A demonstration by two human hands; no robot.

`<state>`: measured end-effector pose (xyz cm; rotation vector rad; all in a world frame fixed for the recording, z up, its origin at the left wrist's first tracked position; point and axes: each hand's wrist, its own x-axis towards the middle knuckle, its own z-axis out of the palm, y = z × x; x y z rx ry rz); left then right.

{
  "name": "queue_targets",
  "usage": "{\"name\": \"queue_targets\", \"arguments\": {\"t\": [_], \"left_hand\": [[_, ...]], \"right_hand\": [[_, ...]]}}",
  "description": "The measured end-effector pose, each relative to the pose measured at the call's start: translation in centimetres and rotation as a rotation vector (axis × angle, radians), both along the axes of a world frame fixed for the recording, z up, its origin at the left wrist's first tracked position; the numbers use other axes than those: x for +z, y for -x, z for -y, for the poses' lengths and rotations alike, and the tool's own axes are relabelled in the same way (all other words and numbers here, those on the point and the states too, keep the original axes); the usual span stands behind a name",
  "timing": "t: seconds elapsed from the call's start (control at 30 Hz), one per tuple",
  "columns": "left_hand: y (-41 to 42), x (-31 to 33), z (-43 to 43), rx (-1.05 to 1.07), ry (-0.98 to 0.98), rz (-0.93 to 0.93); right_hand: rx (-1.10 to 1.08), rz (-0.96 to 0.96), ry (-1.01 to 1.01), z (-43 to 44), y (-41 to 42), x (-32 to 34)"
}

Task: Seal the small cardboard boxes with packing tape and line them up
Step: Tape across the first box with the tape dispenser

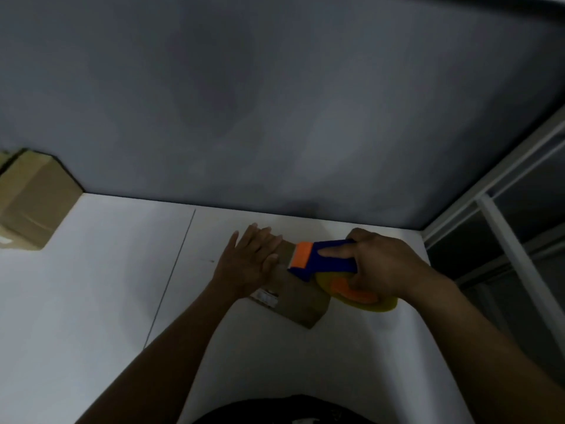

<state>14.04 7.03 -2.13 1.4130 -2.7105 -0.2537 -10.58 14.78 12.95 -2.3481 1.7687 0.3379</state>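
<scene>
A small brown cardboard box [295, 296] lies on the white table [101, 270], close to the grey wall. My left hand [250, 261] presses flat on the box's top with straight fingers. My right hand [385, 264] grips a blue and orange tape dispenser [321, 255] with a yellowish tape roll [360, 299]. The dispenser's orange front edge sits on the box's top, right beside my left fingertips. A small printed label [266, 297] shows on the box's near side.
More cardboard boxes [33, 200] stand at the table's far left against the wall. A thin seam [171, 276] runs across the tabletop. A metal frame with dark panels [504, 240] borders the table's right side.
</scene>
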Motion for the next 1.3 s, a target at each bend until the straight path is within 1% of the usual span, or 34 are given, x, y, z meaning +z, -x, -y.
{"name": "queue_targets", "arguments": {"t": [0.13, 0.23, 0.37, 0.5, 0.6, 0.77, 0.83, 0.9, 0.93, 1.0, 1.03, 1.2, 1.3], "left_hand": [[0.0, 0.2, 0.1, -0.016, 0.025, 0.013], [0.0, 0.4, 0.2, -0.031, 0.048, 0.073], [0.0, 0.5, 0.0, -0.040, 0.081, 0.141], [0.1, 0.5, 0.0, -0.067, 0.113, 0.127], [0.8, 0.3, -0.5, -0.138, 0.103, 0.095], [4.4, -0.2, -2.9, -0.314, 0.026, 0.110], [5.2, 0.2, -2.4, -0.277, -0.030, 0.054], [5.6, 0.4, -1.9, -0.145, -0.111, -0.028], [5.8, 0.7, -1.8, -0.087, -0.101, -0.028], [6.1, 0.9, -2.0, -0.058, -0.033, 0.039], [6.0, 1.0, -2.2, -0.068, -0.027, 0.069], [3.8, 0.4, -1.9, -0.047, -0.028, 0.103], [1.7, -0.2, -1.6, -0.053, -0.019, 0.165]], "right_hand": [[-0.060, 0.012, -0.015, -1.5, 2.7, 0.0], [-0.097, 0.049, 0.004, -2.7, 4.0, -0.6], [-0.066, 0.035, 0.058, -4.3, 4.0, -3.2], [-0.085, 0.065, 0.086, -5.1, 4.3, -5.6], [-0.095, 0.106, 0.104, -5.2, 4.2, -5.7], [-0.085, 0.118, 0.114, -4.9, 3.7, -6.3], [-0.092, 0.114, 0.095, -4.8, 4.0, -6.3], [-0.100, 0.116, 0.078, -4.9, 4.1, -6.2], [-0.099, 0.120, 0.076, -5.0, 4.0, -6.2], [-0.097, 0.120, 0.074, -5.3, 3.9, -6.0], [-0.096, 0.123, 0.072, -5.4, 4.0, -6.0], [-0.071, 0.184, 0.079, -5.7, 3.4, -6.0], [-0.039, 0.227, 0.099, -5.5, 2.2, -6.3]]}}
